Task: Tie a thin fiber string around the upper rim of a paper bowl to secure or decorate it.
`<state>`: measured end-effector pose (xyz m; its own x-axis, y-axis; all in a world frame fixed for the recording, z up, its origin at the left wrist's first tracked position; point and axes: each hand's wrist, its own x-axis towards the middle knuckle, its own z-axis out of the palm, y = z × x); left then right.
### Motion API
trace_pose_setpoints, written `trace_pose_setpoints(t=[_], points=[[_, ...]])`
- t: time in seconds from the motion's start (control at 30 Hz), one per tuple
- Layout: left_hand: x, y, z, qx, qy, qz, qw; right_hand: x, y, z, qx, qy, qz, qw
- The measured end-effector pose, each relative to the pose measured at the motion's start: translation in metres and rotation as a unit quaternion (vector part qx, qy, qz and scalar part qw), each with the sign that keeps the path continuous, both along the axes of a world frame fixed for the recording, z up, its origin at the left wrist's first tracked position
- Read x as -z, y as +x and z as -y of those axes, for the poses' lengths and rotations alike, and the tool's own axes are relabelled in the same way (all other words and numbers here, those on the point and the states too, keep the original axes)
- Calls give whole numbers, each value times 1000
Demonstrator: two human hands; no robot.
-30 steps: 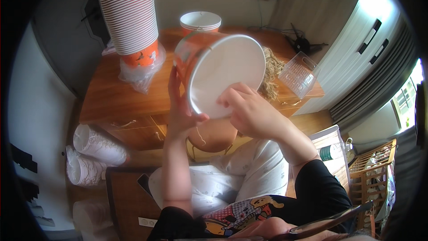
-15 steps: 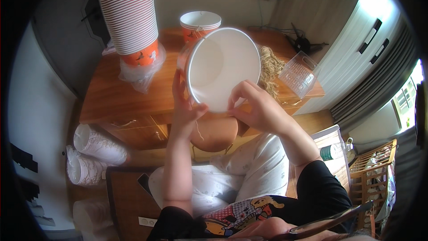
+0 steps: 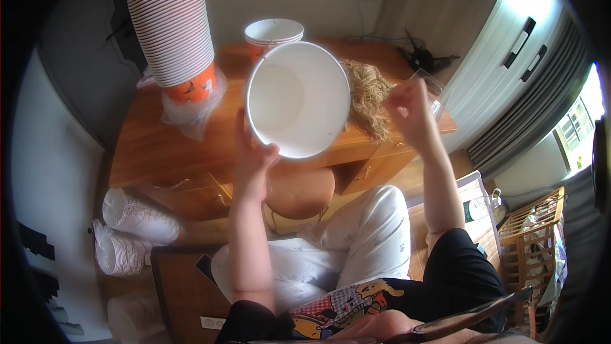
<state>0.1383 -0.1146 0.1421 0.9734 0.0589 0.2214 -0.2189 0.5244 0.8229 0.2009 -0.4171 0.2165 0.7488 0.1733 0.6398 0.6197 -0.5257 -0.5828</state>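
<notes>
My left hand [image 3: 251, 159] grips a white-lined paper bucket [image 3: 318, 99] by its left side, the thumb on the lower rim. The bucket's open mouth tilts toward me, and a small dark spot shows inside near the lower right rim. My right hand [image 3: 410, 112] is raised apart from the bucket, over the table's right side. Its fingers are curled together, and what they hold, if anything, is too small to make out. It lies between a bundle of tan strings [image 3: 369, 96] and a clear plastic basket [image 3: 439, 92], partly covering the basket.
On the wooden table [image 3: 146, 134] stand a tall stack of orange-and-white buckets [image 3: 168, 32] in a plastic bag and a shorter stack [image 3: 273, 31] behind the held bucket. A brown stool [image 3: 299, 194] sits below the table edge. Bagged buckets [image 3: 137, 220] lie on the floor at left.
My right hand has left the bucket's lower rim and moved right and up, toward the plastic basket. The bucket has shifted a little left, still in my left hand. The whole view has shifted slightly.
</notes>
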Motion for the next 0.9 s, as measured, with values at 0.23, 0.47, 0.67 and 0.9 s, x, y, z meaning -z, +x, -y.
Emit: trace_pose_setpoints(t=[0.23, 0.47, 0.67, 0.9], points=[[-1, 1, 4, 47, 78, -73, 993, 19, 93, 157, 158, -28, -42, 986], [6, 3, -2, 97, 90, -100, 986, 25, 110, 169, 220, -124, -42, 967], [2, 2, -2, 105, 97, -111, 983, 19, 97, 140, 219, -144, 5, 965], [13, 6, -5, 141, 106, -77, 981, -1, 14, 29, -115, 22, -186, 976]])
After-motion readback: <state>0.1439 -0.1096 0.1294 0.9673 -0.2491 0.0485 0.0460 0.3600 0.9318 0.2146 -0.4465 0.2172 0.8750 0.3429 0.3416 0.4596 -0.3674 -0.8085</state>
